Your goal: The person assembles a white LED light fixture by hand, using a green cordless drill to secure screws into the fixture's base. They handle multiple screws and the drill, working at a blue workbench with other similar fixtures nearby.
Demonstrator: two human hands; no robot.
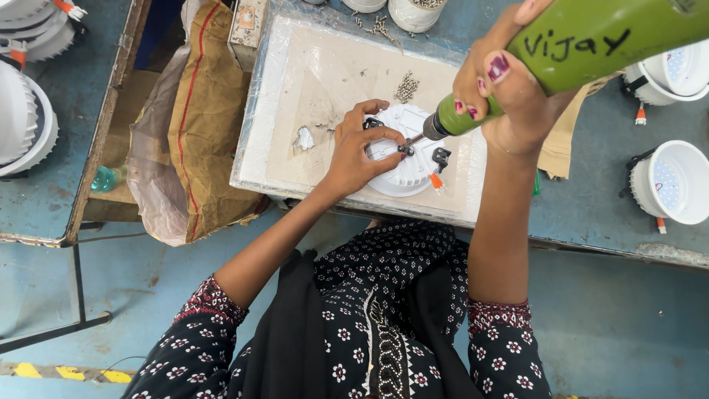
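View from above onto a workbench. Near frame centre, a round white light housing (pixel 405 159) lying on a pale padded work board (pixel 295 89). Left hand (pixel 356 148) resting on the housing's left part, fingers curled loosely, fingertips (pixel 395 135) pinching at a small black clip where the tool's tip meets it. Right hand (pixel 502 89) at upper right, fingers wrapped tightly around a green electric screwdriver (pixel 591 37), the tool slanting down and left, its bit touching the housing near the middle. Orange wire end (pixel 436 181) and black clip (pixel 442 155) at the housing's right edge. Small heap of screws (pixel 405 87) on the board just above the housing. More white housings (pixel 672 181) at far right on the blue table (pixel 591 207), well apart. Stacked white housings (pixel 26 122) at far left. Brown sack (pixel 207 118) left of the board. Dark patterned sleeves at bottom.
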